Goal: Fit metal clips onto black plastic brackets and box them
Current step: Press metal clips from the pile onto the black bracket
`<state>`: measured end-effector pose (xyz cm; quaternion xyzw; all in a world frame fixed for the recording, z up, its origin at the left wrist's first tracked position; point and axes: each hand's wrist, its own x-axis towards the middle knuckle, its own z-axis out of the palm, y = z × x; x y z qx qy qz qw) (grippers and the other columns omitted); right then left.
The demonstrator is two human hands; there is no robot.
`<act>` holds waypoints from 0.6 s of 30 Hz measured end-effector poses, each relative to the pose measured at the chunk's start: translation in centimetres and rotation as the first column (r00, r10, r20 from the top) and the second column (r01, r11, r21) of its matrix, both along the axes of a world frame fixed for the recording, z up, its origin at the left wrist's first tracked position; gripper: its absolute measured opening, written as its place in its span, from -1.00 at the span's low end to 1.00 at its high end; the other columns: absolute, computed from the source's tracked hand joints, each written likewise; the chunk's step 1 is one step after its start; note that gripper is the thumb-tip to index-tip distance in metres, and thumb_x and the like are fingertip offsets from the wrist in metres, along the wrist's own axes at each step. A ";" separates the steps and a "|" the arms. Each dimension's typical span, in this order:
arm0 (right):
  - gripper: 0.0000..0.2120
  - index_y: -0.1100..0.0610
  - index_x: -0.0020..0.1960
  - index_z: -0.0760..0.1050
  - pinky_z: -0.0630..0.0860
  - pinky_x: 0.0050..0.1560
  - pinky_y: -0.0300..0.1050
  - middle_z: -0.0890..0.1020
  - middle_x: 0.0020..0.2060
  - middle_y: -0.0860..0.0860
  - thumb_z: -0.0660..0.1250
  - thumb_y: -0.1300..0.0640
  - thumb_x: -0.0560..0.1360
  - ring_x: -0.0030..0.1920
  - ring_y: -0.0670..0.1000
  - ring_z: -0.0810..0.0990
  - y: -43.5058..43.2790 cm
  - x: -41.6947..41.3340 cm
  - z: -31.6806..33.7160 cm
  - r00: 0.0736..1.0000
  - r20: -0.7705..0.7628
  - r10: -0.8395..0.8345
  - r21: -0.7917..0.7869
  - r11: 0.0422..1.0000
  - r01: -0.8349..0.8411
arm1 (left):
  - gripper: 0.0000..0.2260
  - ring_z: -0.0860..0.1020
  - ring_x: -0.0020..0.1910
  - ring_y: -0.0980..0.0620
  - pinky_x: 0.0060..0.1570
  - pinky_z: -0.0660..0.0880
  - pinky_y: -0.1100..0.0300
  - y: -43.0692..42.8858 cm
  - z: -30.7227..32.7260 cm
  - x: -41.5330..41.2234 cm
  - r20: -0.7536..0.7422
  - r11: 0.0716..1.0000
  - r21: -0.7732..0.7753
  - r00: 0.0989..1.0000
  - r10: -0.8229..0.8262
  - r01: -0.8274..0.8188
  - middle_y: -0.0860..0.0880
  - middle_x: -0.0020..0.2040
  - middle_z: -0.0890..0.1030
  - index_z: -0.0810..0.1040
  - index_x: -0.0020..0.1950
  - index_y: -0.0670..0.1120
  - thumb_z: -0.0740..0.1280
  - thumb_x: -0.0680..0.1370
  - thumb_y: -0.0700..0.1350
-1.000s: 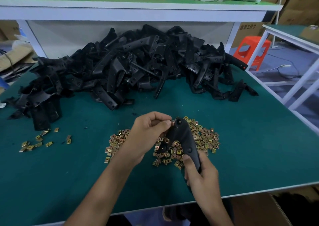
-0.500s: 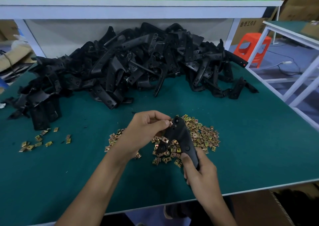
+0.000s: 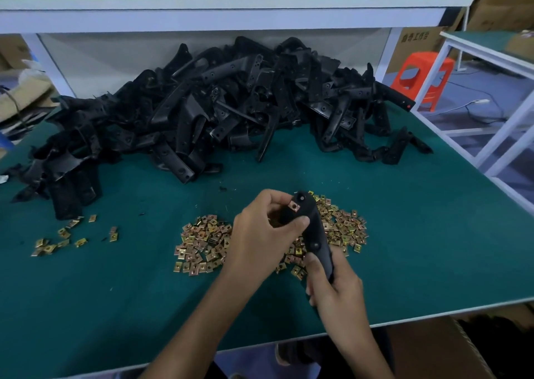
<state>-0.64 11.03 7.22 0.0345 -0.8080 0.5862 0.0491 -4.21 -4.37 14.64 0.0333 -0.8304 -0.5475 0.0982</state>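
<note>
**Clip seated on a hand-held bracket**

The left hand [image 3: 264, 231] curls round the upper end of a black plastic bracket [image 3: 313, 228], its thumb pressed on the bracket's face just below a copper-coloured metal clip [image 3: 294, 205] that sits on that end. The right hand [image 3: 338, 290] grips the lower end, fingers wrapped round it. The bracket is held tilted, lower end toward the near edge of the table [image 3: 419, 248], above a loose pile of clips [image 3: 206, 245] lying near the middle of that edge. A smaller scatter of clips [image 3: 57, 240] lies toward the left edge. A large heap of brackets [image 3: 231, 109] runs along the far edge. Below the near right corner stands a cardboard box [image 3: 433, 349]; beyond the right edge, an orange stool [image 3: 422, 75].
</note>
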 end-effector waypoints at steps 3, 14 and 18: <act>-0.88 -0.13 -0.08 0.46 0.44 -0.40 -0.27 0.61 -0.42 0.02 0.26 -0.05 0.64 -0.46 -0.05 0.56 0.1 0.1 -0.1 1.000 -0.008 -0.005 0.006 1.000 0.005 | -0.82 0.57 -0.05 0.28 -0.09 0.50 0.31 1.0 0.0 0.3 -0.090 0.991 -0.091 0.992 0.091 -0.100 0.28 -0.08 0.63 0.58 -0.02 0.19 0.48 0.43 0.13; -0.70 -0.17 -0.02 0.56 0.59 -0.26 0.00 0.72 -0.21 0.09 0.21 0.21 0.65 -0.30 0.12 0.68 0.9 1.0 1.3 0.977 0.209 0.044 -0.260 0.966 0.012 | -0.76 0.47 0.19 0.29 0.14 0.40 0.38 2.5 0.4 1.1 -0.172 0.974 -0.225 0.983 -0.065 0.025 0.33 0.10 0.55 0.56 0.18 0.23 0.44 0.53 0.07; -0.73 0.09 0.12 0.60 0.59 -0.18 -0.09 0.73 -0.08 0.12 0.21 0.36 0.61 -0.16 0.14 0.72 3.5 4.2 1.6 0.939 0.343 -0.011 -0.419 0.893 0.164 | -0.65 0.43 0.29 0.31 0.22 0.38 0.34 3.7 0.1 2.1 -0.152 0.923 -0.313 0.947 -0.284 0.226 0.34 0.25 0.52 0.48 0.35 0.25 0.39 0.57 0.13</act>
